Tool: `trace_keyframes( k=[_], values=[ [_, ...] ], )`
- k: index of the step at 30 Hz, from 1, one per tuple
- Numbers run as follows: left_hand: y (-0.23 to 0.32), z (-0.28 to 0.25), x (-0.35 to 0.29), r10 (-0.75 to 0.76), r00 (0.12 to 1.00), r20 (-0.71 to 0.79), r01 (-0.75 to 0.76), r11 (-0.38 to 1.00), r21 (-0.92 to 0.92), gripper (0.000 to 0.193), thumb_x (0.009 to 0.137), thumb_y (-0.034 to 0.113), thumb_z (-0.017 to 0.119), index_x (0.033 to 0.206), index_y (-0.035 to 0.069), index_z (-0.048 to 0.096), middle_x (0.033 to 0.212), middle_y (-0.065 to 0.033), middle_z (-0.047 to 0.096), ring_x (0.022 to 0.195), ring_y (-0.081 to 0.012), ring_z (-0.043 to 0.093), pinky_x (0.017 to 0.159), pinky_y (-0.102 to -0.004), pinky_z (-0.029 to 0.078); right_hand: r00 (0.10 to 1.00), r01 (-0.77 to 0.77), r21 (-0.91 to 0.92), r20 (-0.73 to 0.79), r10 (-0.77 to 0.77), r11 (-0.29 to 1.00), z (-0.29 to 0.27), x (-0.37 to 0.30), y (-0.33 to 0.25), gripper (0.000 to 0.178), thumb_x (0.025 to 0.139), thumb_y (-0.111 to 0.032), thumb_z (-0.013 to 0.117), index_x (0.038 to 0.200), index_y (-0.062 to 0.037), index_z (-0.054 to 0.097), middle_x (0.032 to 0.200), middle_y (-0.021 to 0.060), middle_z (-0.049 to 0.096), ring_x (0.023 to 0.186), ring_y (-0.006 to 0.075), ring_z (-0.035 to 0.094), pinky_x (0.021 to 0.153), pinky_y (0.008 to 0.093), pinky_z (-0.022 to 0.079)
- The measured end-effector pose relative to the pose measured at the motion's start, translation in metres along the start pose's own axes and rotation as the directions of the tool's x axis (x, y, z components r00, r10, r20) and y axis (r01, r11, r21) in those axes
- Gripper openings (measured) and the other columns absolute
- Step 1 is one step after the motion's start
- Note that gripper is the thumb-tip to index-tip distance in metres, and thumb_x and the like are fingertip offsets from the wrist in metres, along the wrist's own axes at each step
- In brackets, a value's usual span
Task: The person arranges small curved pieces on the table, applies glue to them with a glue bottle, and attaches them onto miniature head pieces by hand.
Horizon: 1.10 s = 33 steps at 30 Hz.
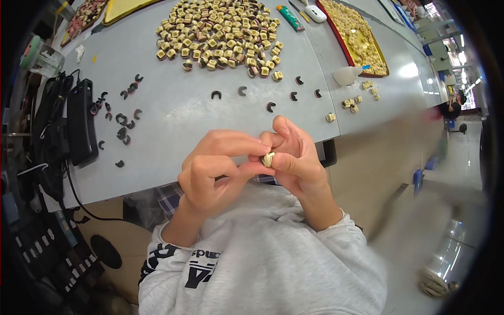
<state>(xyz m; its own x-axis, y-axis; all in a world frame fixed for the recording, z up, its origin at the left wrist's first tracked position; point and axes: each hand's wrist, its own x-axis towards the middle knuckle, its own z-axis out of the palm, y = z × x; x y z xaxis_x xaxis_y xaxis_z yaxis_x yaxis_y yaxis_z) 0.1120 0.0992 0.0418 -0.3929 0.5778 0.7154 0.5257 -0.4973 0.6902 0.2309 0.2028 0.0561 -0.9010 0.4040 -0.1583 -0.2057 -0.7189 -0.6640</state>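
Observation:
Above my lap, by the table's near edge, my left hand [212, 169] and my right hand [298, 160] meet around a small cream-coloured piece [269, 159]. It is pinched between the fingertips of both hands, which hide part of it. Beyond them on the table [199, 121] lie several loose dark C-shaped pieces, one of them a black arch [216, 95]. To the right of my hands sits a single cream block [330, 117]. A large pile of small cream-and-dark blocks [220, 39] covers the far middle.
At the right are a red-rimmed tray [387, 67] of cream pieces and a white squeeze bottle [345, 76] with a blue tip. A green packet [290, 19] lies at the back. On the left, a black box [82, 122] has cables; a clear jar [46, 59] stands behind.

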Motion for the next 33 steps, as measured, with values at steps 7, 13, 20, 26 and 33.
trace_keyframes(
  k=[7,13,20,26,33],
  values=[
    [-0.003,0.009,-0.004,0.008,1.0,0.01,-0.008,1.0,-0.007,0.049,0.07,0.002,0.078,0.089,0.008,0.033,0.088,-0.0175,0.066,0.084,-0.0282,0.062,0.07,-0.0344,0.052,0.998,0.044,-0.077,-0.041,-0.047,0.996,-0.003,-0.004,-0.004,0.041,0.074,-0.004,0.07,0.094,-0.0086,0.034,0.085,0.0136,0.058,0.081,0.0194,0.059,0.068,0.0266,0.047],
    [-0.015,0.0,0.013,-0.013,1.0,-0.022,0.017,0.975,0.223,0.039,0.072,0.003,0.074,0.106,0.003,0.055,0.112,-0.0148,0.061,0.101,-0.0307,0.057,0.084,-0.037,0.048,0.899,0.307,-0.526,-0.114,-0.424,0.793,-0.033,-0.021,-0.025,0.03,0.081,-0.004,0.065,0.094,-0.0075,0.038,0.095,0.0216,0.065,0.082,0.0162,0.059,0.075,0.0265,0.046],
    [-0.023,-0.023,0.033,-0.479,0.875,0.07,0.321,0.681,0.658,0.02,0.089,0.006,0.054,0.109,0.003,0.058,0.114,-0.0095,0.061,0.105,-0.0282,0.055,0.088,-0.0357,0.044,0.412,0.189,-0.924,-0.231,-0.881,0.331,-0.084,-0.039,-0.067,0.016,0.085,-0.004,0.063,0.091,-0.0043,0.047,0.098,0.0135,0.068,0.091,0.0098,0.058,0.081,0.0227,0.043],
    [-0.02,-0.024,0.026,-0.608,0.792,-0.05,0.554,0.683,0.476,0.019,0.094,0.011,0.049,0.107,0.001,0.058,0.09,-0.0137,0.066,0.078,-0.0259,0.063,0.07,-0.033,0.049,0.369,0.119,-0.928,-0.289,-0.883,0.353,-0.105,-0.044,-0.08,0.018,0.087,-0.001,0.061,0.096,-0.0041,0.045,0.103,0.0197,0.065,0.099,0.0161,0.06,0.09,0.0262,0.043],
    [-0.021,-0.025,0.028,-0.456,0.885,0.099,0.299,0.717,0.63,0.028,0.084,-0.001,0.057,0.112,0.002,0.058,0.102,-0.0091,0.066,0.093,-0.0191,0.061,0.08,-0.0293,0.046,0.338,0.0,-0.997,-0.068,-0.939,0.072,-0.144,-0.036,-0.098,0.017,0.086,-0.002,0.063,0.099,-0.0013,0.052,0.101,0.0125,0.066,0.095,0.0151,0.062,0.082,0.0262,0.048]
  ],
)
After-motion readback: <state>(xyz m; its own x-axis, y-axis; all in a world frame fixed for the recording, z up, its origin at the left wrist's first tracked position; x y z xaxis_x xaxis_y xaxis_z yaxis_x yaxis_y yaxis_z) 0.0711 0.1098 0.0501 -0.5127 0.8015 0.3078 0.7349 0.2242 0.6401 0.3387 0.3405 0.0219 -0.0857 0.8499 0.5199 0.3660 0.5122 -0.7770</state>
